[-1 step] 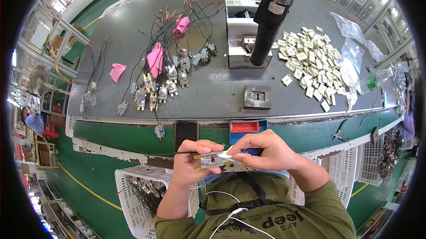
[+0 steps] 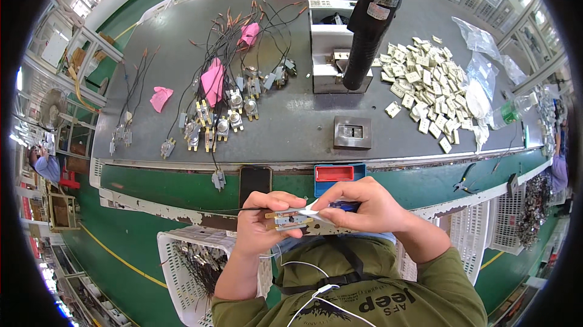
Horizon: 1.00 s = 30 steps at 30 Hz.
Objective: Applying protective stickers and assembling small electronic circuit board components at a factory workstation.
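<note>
Close to my body, my left hand [image 2: 260, 222] is closed around a small electrical switch [image 2: 290, 220] with a metal frame and brass terminals. A black wire runs off it to the left. My right hand [image 2: 364, 205] pinches a white flap-like piece [image 2: 313, 213] against the right end of the switch. Something dark blue [image 2: 347, 207] shows by the right hand's fingers; whether it is held, I cannot make out. On the bench beyond lie several similar switches [image 2: 235, 119] with black wires, and a metal block fixture [image 2: 352, 132] sits nearer the front edge.
Above the bench hangs a black power screwdriver [image 2: 367, 29] before a white-and-metal machine [image 2: 328, 41]. Cream-coloured small parts [image 2: 425, 84] are heaped on the right. A phone [image 2: 255, 181], a blue tray [image 2: 358, 172] and pliers [image 2: 465, 182] lie along the front ledge. White crates [image 2: 176, 266] stand below.
</note>
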Tool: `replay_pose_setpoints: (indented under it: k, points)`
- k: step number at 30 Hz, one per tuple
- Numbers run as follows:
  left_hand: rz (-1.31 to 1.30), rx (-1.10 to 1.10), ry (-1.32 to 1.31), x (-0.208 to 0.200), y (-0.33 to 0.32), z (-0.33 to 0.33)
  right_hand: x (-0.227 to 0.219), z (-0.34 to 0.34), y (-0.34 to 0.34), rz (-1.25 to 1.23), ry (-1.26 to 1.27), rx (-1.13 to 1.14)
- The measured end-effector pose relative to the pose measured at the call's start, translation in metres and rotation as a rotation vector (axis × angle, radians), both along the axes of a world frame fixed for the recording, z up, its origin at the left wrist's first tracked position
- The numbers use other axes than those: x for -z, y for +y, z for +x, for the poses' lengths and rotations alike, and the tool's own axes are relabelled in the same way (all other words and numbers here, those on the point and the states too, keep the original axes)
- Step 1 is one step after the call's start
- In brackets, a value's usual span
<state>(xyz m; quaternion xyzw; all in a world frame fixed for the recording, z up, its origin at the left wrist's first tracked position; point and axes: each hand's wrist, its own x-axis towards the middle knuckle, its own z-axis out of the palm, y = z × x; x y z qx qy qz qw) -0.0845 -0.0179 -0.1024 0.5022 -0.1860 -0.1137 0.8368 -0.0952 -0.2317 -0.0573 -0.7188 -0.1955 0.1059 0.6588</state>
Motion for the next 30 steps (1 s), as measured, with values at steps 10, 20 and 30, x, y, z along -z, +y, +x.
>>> replay_pose_setpoints:
  k: [10,20,30]
  points:
    - [-0.005,-0.002,0.007,0.0013,-0.0016,0.0004,-0.0050,0.0029,-0.0040,-0.033,0.018,-0.026]
    - [-0.006,-0.006,0.007,0.0020,-0.0016,0.0008,-0.0037,0.0014,-0.0056,-0.036,0.093,-0.052]
    - [-0.006,-0.013,0.011,0.0012,-0.0014,0.0013,-0.0078,0.0021,-0.0049,0.000,0.137,-0.041]
